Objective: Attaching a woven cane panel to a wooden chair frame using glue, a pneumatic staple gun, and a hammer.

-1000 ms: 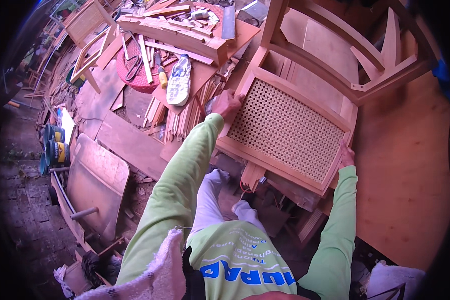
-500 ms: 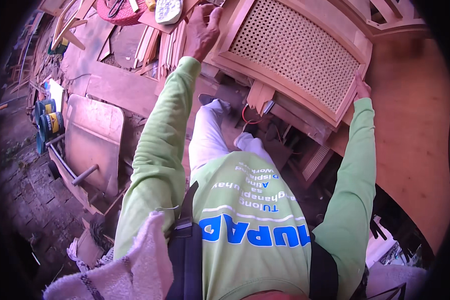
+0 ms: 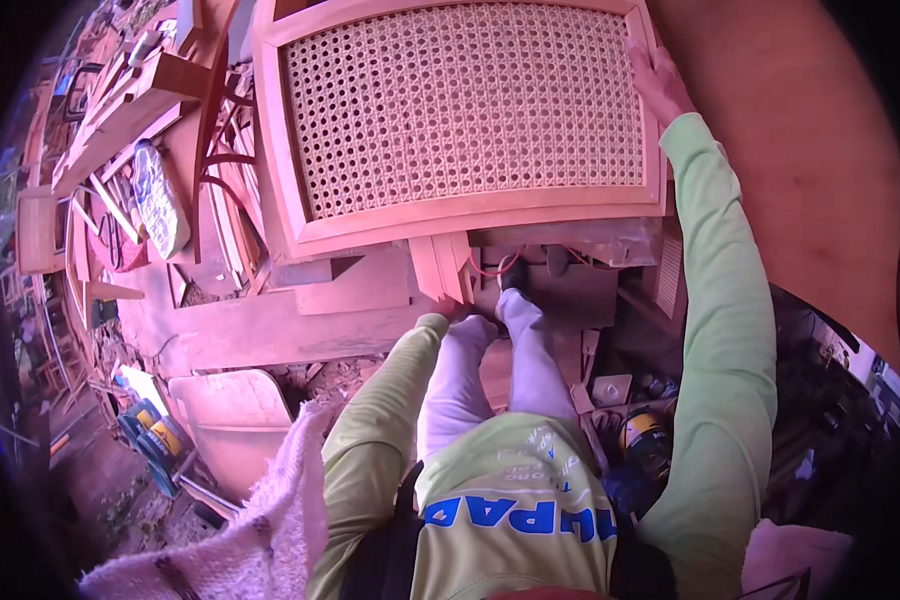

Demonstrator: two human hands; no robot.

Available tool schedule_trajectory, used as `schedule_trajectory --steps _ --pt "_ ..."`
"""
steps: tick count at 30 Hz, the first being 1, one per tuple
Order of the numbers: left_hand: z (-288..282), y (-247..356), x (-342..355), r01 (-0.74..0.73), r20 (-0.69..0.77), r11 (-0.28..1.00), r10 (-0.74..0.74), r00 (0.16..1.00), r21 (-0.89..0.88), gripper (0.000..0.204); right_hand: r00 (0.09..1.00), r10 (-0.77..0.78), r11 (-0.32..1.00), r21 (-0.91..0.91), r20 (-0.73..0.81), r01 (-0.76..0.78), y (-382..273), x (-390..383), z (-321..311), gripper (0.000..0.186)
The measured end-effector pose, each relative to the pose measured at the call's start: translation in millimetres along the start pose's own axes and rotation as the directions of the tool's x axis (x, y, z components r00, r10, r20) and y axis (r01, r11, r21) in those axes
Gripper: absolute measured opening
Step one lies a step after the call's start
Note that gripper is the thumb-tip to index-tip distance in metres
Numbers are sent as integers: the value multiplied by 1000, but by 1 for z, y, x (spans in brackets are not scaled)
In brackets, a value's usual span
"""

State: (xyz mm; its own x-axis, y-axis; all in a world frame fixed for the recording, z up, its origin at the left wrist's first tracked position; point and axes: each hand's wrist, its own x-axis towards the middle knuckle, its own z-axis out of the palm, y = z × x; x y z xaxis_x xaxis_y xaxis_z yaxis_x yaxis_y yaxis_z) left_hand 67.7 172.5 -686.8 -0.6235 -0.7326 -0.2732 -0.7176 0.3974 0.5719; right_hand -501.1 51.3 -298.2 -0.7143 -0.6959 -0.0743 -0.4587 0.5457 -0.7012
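Observation:
A wooden frame panel with woven cane [image 3: 460, 100] lies across the work surface ahead of me, its curved long edge facing me. My right hand [image 3: 660, 82] grips its right side rail, with the fingers over the wood. My left hand [image 3: 447, 308] is low in front of the panel, at the near ends of some wooden strips [image 3: 440, 265] that stick out from beneath it. The left fingers are mostly hidden, so their grip does not show.
Chair parts and wood pieces [image 3: 130, 110] crowd the left, with a patterned shoe-shaped item [image 3: 158, 200] among them. A broad wooden board [image 3: 790, 150] stands at the right. Paint cans [image 3: 155, 430] and a tan board [image 3: 232, 405] are at lower left. A red cord [image 3: 490, 270] hangs under the panel.
My left hand has come down from beyond the panel's left end to the strips below it. The panel now appears turned more squarely to me. My right hand stays at its right side.

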Motion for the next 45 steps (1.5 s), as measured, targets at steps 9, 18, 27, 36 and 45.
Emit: schedule_trajectory --steps 9,18,27,36,45 --pt "95 71 144 -94 162 989 111 980 -112 50 1000 26 990 -138 -16 -28 -18 -40 -50 86" --pt "150 41 195 115 255 972 -61 965 -205 54 997 -21 979 200 -70 35 39 -24 -2 78" --pt "148 27 200 342 381 902 -229 896 -263 60 998 -44 964 265 50 30 29 -33 -3 75" --pt "125 37 162 572 522 767 -375 766 -289 67 980 -63 948 318 189 -1 -8 -44 -27 73" --pt "18 190 35 375 375 -131 -596 710 -918 30 983 -98 995 46 153 91 13 -19 -61 76"
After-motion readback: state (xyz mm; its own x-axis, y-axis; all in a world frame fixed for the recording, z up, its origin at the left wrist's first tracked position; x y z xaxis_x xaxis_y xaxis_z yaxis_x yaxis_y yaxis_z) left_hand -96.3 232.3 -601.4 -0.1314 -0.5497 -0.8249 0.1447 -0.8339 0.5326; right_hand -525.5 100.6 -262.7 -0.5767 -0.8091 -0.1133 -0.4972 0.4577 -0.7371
